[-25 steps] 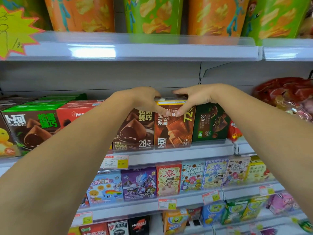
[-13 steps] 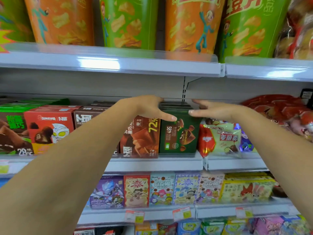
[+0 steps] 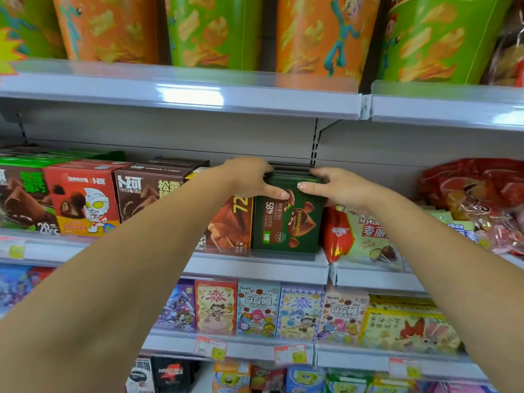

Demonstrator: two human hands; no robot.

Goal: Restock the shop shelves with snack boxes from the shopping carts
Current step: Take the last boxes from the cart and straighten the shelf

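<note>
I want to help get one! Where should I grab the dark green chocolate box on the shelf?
Grab the top edge, coming from the front and above. The dark green cardboard chocolate box stands upright, packed close between a brown 72% box and a red-and-green snack bag, so its sides are blocked.

The dark green box (image 3: 286, 222) reads "58%" and "CHOCOLATE TRUFFLES". The brown box (image 3: 232, 225) beside it shows "72". Near the shelf's (image 3: 255, 265) left edge, a green-topped box (image 3: 22, 199) bears "28°C". The bag (image 3: 365, 234) seems to read "Mylikes".
</note>
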